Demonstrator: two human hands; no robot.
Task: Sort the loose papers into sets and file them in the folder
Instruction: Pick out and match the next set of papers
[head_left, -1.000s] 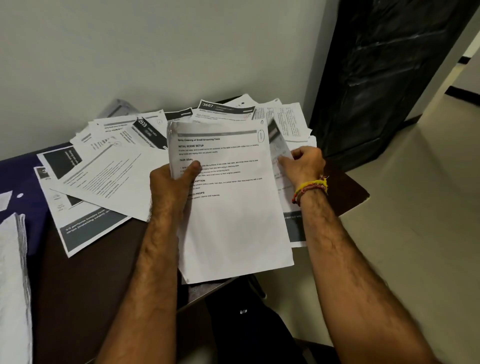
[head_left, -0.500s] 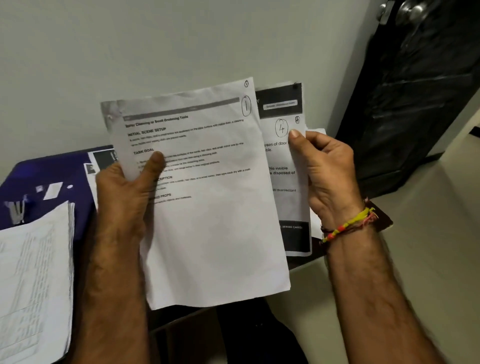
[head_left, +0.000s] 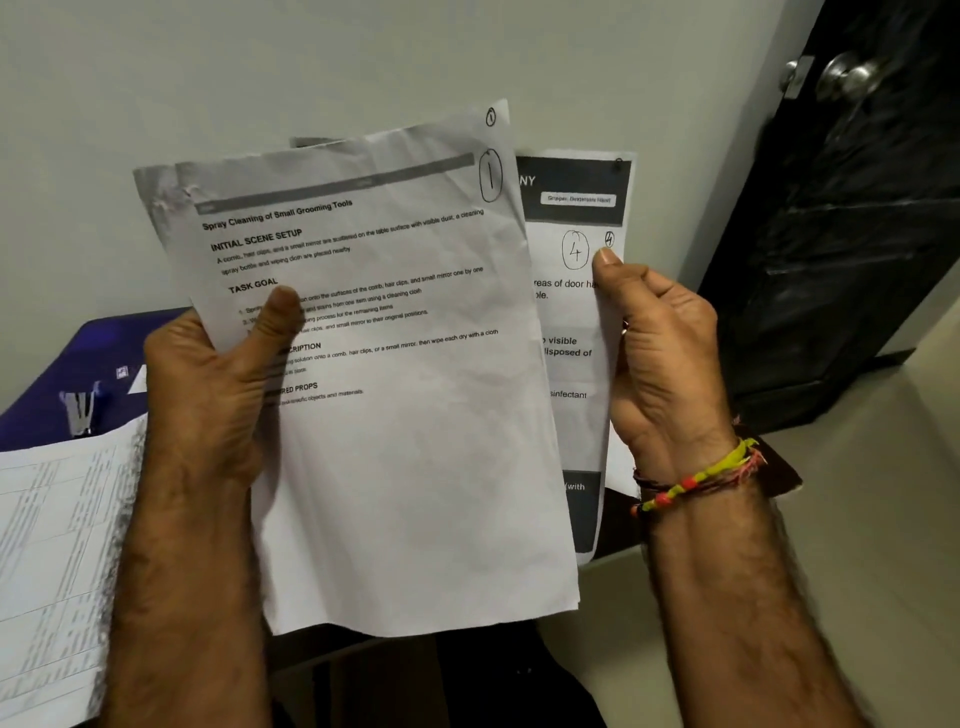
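Note:
My left hand (head_left: 208, 384) grips a white printed sheet (head_left: 405, 467) marked with a circled 1, thumb pressed on its front near the left edge; a second sheet shows just behind its top edge. My right hand (head_left: 660, 358) pinches another sheet (head_left: 571, 322) with a dark header and a circled 4, held behind and to the right of the first. Both sheets are raised upright in front of the wall. A blue folder (head_left: 57, 384) lies on the table at the left, partly hidden by my left arm.
A stack of printed pages (head_left: 52, 561) lies at the lower left. A metal clip (head_left: 80, 410) rests on the blue folder. A dark door (head_left: 857, 234) with a round knob stands at the right, above pale floor. The dark table's corner (head_left: 779, 473) shows behind my right wrist.
I lifted both sheets off the scattered pile and raised them upright; my right hand pulled the sheet marked 4 out to the right. The view tilted up, hiding the loose papers.

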